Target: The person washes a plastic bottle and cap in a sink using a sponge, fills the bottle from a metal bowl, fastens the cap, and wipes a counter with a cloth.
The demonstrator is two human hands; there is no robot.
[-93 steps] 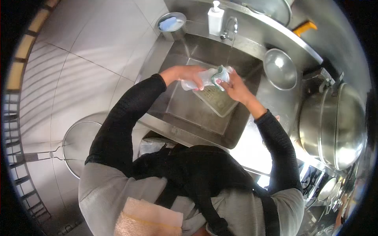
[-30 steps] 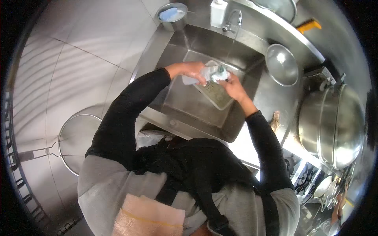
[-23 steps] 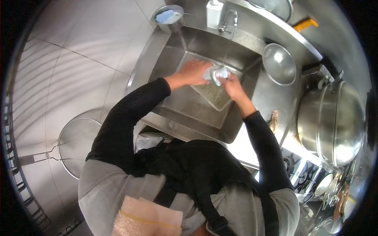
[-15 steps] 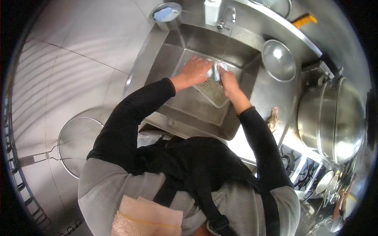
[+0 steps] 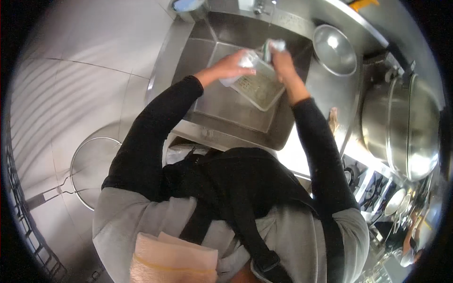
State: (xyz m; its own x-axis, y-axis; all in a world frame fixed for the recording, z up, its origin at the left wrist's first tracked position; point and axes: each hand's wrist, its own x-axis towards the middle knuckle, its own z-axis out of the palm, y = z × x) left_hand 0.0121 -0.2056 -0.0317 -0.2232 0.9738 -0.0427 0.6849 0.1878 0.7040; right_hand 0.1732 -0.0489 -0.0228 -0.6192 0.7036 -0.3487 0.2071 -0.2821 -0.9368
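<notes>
In the head view, my left hand [image 5: 232, 66] is over the steel sink [image 5: 191, 70], closed around a whitish, shiny, partly see-through piece [image 5: 247, 58] that looks like plastic. To its right, my right hand [image 5: 283, 63] grips a crumpled white-and-green piece [image 5: 272, 47], blurred by motion. I cannot make out whether the two pieces are joined. Below both hands, a pale rectangular tub [image 5: 264, 96] with a perforated pattern sits in the sink.
A tap [image 5: 259, 6] stands at the sink's back edge, with a metal pot [image 5: 192, 10] to its left. A steel bowl [image 5: 334, 49] rests on the right counter near a small brownish item [image 5: 333, 120]. Large steel pans [image 5: 398, 125] stand farther right; a round strainer [image 5: 96, 165] is at left.
My hands have moved apart; the right one carries the white-and-green piece to the right. The whitish piece now shows at my left hand. The view has shifted, with the sink higher in frame.
</notes>
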